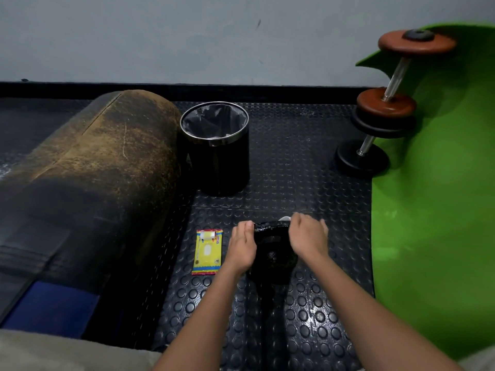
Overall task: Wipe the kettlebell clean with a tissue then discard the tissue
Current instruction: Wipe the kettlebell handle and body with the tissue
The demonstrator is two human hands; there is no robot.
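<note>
A black kettlebell sits on the studded rubber floor between my hands. My left hand rests against its left side, thumb on the handle and fingers fairly straight. My right hand is at the handle's right end, fingers curled over a white tissue, of which only a small corner peeks out beyond my knuckles. A yellow tissue pack lies flat just left of my left hand. A black bin with a chrome rim and a black liner stands beyond the kettlebell, mouth open.
A worn, cracked leather punching bag lies along the left. A green mat covers the right side. Two dumbbells stand against it at the back right. A grey wall runs behind.
</note>
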